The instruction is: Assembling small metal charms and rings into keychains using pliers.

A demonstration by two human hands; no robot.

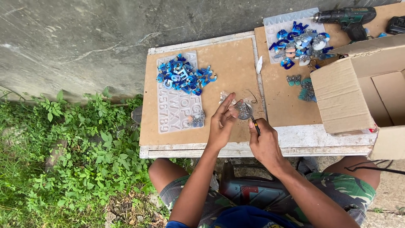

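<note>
Hands at a small glittery piece on a worktop (219, 76).
The left hand (220, 126) pinches a silvery glitter piece (243, 110) between fingertips, its other fingers spread; the right hand (265, 145) has its grip closed on a thin dark tool (255, 125) whose tip meets the piece. A clear letter mould (177, 116) carries a heap of blue letters (183, 76). A second heap (300, 42), a drill (346, 17) and an open cardboard box (358, 93) lie to the right.
</note>
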